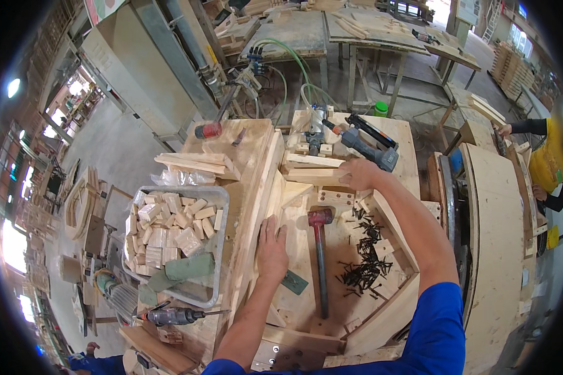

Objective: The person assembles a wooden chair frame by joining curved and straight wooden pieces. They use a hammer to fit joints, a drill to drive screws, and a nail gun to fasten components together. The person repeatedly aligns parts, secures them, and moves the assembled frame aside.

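My left hand (273, 251) lies flat with its fingers stretched out along a pale wooden piece (273, 203) at the left side of the jig. My right hand (360, 175) has its fingers bent over the right end of a short wooden strip (316, 177); the fingertips are partly hidden. A second strip (313, 161) lies just behind it. Between my arms a mallet (319, 256) with a red head and dark handle rests on the board. Dark screws (366, 265) lie in a loose heap to its right. A small green plate (294, 282) is beside my left wrist.
Left stands a grey tray (224, 250) of small wooden blocks, with a green cloth (189, 267). A power drill (175, 315) lies in front of it. Behind my right hand are a cordless driver (369, 150) and a metal clamp (316, 131). A person in yellow (544, 156) is at far right.
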Tool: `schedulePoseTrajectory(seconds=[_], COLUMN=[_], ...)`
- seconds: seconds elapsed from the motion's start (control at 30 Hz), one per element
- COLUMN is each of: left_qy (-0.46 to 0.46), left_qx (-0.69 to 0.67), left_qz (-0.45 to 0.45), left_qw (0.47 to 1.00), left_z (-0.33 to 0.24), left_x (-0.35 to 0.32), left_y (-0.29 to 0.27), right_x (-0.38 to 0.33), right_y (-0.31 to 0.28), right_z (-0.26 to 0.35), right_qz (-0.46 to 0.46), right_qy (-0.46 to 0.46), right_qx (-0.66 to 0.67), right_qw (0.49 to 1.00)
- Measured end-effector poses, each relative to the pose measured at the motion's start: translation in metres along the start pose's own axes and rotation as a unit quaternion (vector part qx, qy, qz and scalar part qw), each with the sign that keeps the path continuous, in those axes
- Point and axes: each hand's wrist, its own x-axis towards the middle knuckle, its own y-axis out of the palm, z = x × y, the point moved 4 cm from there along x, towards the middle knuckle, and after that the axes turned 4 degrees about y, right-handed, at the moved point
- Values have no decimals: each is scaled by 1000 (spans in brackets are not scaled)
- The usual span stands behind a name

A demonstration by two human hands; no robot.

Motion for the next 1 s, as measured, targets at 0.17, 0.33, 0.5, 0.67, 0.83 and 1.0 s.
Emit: schedulePoseTrajectory(seconds=[0.17, 0.33, 0.5, 0.67, 0.83, 1.0], left_qy=[-6, 13, 11, 5, 15, 5], left_qx=[6, 7, -2, -2, -4, 2], left_qz=[-5, -13, -9, -4, -5, 1], left_qw=[1000, 1000, 1000, 1000, 1000, 1000], left_z=[8, 5, 4, 7, 3, 4], left_x=[-7, -6, -3, -5, -1, -3], left_y=[-2, -1, 2, 1, 2, 3], right_x=[7, -9, -12, -16, -8, -5], right_y=[12, -1, -6, -1, 20, 26], right_z=[24, 24, 31, 54, 29, 22], right_qz=[-13, -75, -79, -159, -158, -155], right_qy=[35, -42, -60, -93, -43, -66], right_qx=[74, 54, -64, -141, 29, 85], right_qw=[997, 995, 993, 973, 986, 982])
